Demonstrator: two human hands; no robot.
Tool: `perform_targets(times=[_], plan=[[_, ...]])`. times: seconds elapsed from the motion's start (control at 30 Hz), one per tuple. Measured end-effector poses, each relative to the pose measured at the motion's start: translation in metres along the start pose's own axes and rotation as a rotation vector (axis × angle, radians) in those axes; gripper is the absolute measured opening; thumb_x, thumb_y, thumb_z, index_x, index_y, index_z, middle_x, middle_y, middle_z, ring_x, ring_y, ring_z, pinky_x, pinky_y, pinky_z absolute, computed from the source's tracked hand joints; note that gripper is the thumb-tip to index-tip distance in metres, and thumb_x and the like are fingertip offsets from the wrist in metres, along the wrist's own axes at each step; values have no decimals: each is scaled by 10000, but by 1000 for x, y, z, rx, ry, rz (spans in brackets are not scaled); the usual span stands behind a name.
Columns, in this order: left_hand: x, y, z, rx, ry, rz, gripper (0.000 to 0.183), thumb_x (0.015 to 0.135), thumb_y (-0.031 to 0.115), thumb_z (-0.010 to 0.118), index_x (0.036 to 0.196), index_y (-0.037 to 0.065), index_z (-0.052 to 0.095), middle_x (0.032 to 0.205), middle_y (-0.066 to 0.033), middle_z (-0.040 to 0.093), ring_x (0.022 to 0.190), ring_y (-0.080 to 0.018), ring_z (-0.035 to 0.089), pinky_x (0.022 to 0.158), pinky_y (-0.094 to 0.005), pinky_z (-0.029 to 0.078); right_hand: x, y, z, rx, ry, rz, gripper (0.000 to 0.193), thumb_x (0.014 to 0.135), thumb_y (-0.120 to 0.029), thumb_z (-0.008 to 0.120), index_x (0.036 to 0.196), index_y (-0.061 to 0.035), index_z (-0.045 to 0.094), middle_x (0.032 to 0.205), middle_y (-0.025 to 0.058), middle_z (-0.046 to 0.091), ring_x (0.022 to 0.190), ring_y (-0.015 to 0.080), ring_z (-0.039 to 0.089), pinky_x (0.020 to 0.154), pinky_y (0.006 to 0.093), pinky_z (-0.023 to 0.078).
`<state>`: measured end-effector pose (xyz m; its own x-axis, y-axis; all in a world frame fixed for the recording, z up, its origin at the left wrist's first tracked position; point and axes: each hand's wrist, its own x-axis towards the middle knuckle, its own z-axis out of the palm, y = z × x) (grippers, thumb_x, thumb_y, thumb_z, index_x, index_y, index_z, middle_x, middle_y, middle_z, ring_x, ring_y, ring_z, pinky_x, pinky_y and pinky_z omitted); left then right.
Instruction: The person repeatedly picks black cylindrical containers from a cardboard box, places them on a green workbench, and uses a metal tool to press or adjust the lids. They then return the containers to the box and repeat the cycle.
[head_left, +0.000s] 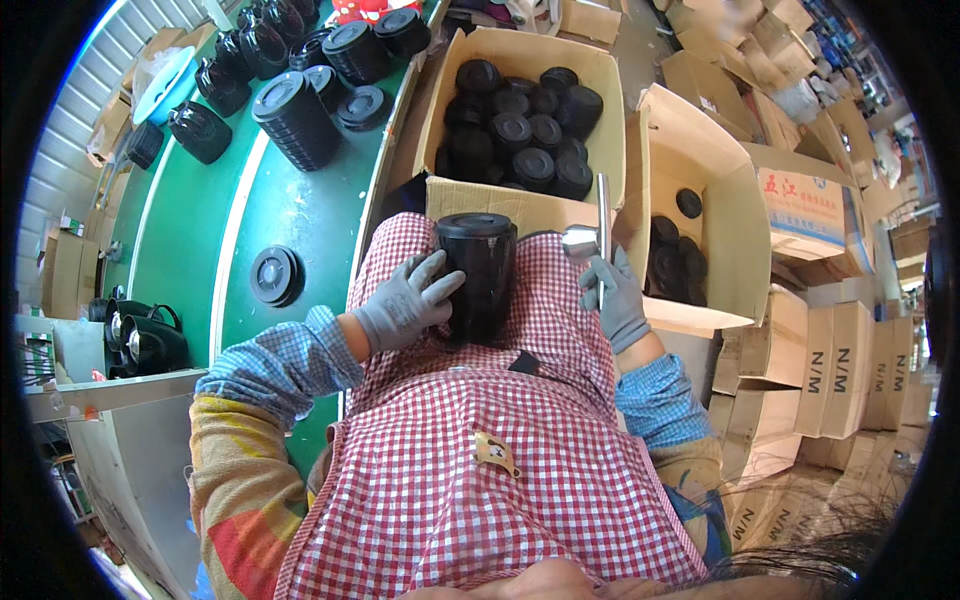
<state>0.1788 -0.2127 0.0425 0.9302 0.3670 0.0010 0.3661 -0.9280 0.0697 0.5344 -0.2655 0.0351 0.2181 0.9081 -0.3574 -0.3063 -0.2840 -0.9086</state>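
Observation:
A tall black cylindrical canister [482,290] with a ridged round lid stands upright on my lap, between my thighs. My left hand [405,303], in a grey glove, steadies it from the left side, fingertips and thumb pressed against its wall. On the right, my gloved right hand [615,295] grips a shiny silver metal tool [603,225] with a long straight bar and a short rounded head. That head points toward the canister and stays apart from it. My lap is covered by a red and white checked apron [480,430].
Left of me is a green-topped bench [240,215] with stacked black lids [298,120], a loose lid [275,275] and several glossy black containers [200,130]. Ahead, a cardboard box [510,205] holds black lidded pieces; another open box [740,220] stands to its right. More cartons [835,370] are piled at right.

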Motion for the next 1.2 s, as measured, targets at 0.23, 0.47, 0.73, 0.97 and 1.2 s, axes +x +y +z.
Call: perform_targets(times=[0.23,0.47,0.73,0.97,1.2], plan=[[-20,-20,-11,-58,-22,-121,250,746,133,697,996,131,682,1492,-182,421,1319,-458,470,974,-544,519,37,0,22,-27,-41,54,359,1015,-134,579,1365,-93,510,769,63,616,544,135,559,408,252,437],[-126,-56,-53,-922,804,-747,202,837,-3,680,1001,31,568,1529,-210,465,1118,-274,643,938,-411,555,103,-7,123,-390,-459,-30,710,976,-116,611,1609,-141,291,986,19,647,669,66,528,554,212,473],[-263,-206,-14,-1268,1888,-1183,144,959,24,578,1099,56,568,1154,-99,605,1006,-266,661,896,-416,604,156,51,334,-1199,-913,-295,703,922,-490,600,1563,-295,388,1259,190,676,1139,363,660,990,414,499],[-272,-356,31,-998,2044,-1402,194,934,1,664,1085,69,563,995,-64,599,814,-206,641,696,-346,620,181,77,363,-1386,-979,-483,745,934,-446,561,1571,-142,321,1295,232,634,1108,414,649,955,470,496],[-266,-457,62,-859,2123,-1352,209,935,15,672,1095,101,568,985,-26,631,816,-137,621,687,-278,535,177,47,224,-922,-639,-325,496,959,-213,624,1418,-40,550,1118,158,719,993,282,706,884,353,547]])
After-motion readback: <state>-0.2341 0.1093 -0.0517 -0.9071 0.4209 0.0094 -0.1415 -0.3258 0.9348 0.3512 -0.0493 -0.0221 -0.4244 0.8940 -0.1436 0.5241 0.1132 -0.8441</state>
